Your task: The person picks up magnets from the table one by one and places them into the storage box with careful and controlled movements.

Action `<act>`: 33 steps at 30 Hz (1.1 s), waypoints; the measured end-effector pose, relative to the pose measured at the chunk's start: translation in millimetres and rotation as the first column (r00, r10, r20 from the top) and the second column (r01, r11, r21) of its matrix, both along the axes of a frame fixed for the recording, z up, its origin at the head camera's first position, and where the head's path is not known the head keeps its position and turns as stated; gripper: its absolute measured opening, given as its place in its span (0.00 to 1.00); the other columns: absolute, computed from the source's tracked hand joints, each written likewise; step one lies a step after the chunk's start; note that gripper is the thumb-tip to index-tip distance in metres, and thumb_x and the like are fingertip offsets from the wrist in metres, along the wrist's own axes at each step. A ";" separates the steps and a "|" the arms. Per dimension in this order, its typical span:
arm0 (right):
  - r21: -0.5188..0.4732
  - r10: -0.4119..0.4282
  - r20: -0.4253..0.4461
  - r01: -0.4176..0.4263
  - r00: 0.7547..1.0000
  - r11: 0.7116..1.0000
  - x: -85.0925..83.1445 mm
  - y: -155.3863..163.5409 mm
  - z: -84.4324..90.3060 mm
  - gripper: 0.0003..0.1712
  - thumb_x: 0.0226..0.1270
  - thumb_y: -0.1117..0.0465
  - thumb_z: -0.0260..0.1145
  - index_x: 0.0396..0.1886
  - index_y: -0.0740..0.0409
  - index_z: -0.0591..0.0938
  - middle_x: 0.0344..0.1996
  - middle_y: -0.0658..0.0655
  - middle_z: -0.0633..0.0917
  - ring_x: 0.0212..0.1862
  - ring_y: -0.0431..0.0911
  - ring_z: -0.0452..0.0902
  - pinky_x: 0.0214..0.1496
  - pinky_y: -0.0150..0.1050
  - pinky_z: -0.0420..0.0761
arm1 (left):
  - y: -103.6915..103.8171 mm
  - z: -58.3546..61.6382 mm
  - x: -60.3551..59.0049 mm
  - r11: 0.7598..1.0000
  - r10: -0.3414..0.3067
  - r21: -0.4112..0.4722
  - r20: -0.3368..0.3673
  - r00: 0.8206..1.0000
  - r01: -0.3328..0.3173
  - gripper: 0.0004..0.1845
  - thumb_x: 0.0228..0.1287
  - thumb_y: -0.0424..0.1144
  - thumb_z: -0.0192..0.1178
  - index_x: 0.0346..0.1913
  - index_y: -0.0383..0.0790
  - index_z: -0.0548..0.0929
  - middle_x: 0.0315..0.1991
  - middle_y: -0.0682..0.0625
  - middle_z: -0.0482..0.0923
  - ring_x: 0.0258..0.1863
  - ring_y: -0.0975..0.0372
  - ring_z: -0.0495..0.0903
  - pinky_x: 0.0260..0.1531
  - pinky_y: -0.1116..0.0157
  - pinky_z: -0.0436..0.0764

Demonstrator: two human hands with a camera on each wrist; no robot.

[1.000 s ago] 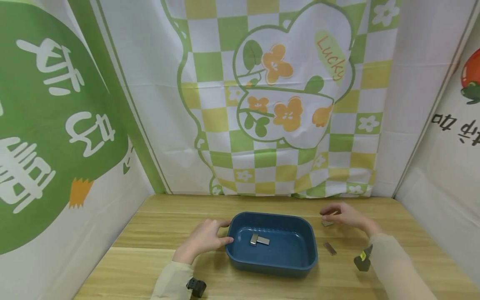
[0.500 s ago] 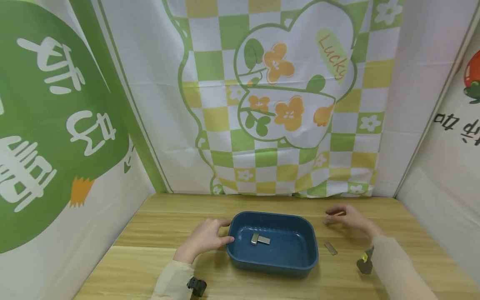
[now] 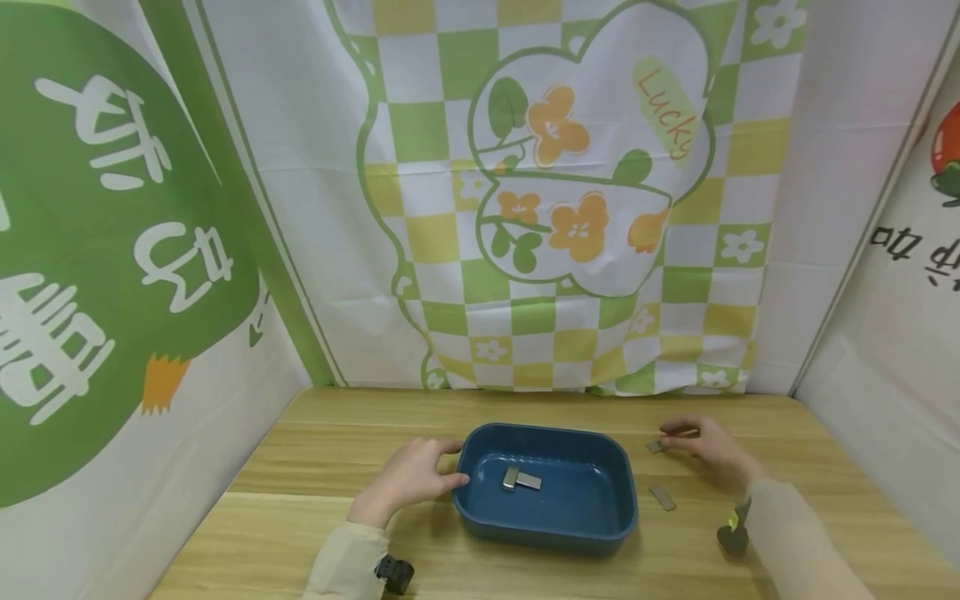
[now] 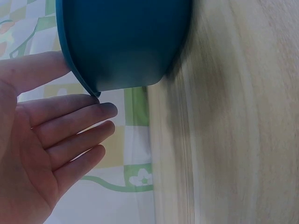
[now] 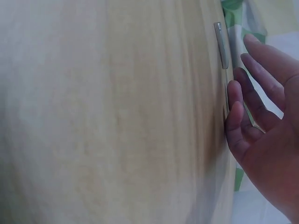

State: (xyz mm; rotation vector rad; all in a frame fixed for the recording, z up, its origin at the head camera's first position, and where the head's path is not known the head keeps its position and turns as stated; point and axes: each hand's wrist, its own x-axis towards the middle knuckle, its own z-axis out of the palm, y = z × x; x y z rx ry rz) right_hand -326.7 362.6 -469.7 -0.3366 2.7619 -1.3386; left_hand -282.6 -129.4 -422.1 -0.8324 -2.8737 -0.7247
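My left hand (image 3: 412, 475) is at the left end of a dark blue rectangular plastic basin (image 3: 551, 533). Its thumb and forefinger touch the rim, and the other fingers extend straight in the left wrist view. Two small metallic bars lie in the basin, one (image 3: 510, 477) against the other (image 3: 529, 481). Beyond the basin's right end, my right hand (image 3: 708, 446) hovers low over the table beside a small flat grey metallic bar (image 3: 656, 447). In the right wrist view its fingers are loosely bent, apart from the bar (image 5: 222, 45). A second flat bar (image 3: 662, 497) lies nearer to me.
The wooden table (image 3: 337, 425) carries everything. A patterned curtain (image 3: 562, 333) hangs at its far edge. Printed cloth walls stand on the left (image 3: 210, 400) and right (image 3: 885, 400). Black devices sit at the left wrist (image 3: 394, 575) and right wrist (image 3: 733, 537).
My right hand has drawn back to the right and slightly nearer, uncovering more of the far bar, which stays on the table. My left hand and the basin have hardly moved.
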 end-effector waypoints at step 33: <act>0.127 0.037 -0.023 -0.034 0.999 0.991 -1.4 2.9 -8.8 0.22 0.61 0.54 0.67 0.52 0.60 0.80 0.51 0.65 0.81 0.47 0.49 0.78 0.47 0.39 0.77 | -0.2 -2.0 -0.7 1.000 -0.005 0.014 0.020 1.000 0.005 0.28 0.56 0.48 0.67 0.56 0.34 0.79 0.54 0.41 0.80 0.53 0.46 0.79 0.51 0.47 0.78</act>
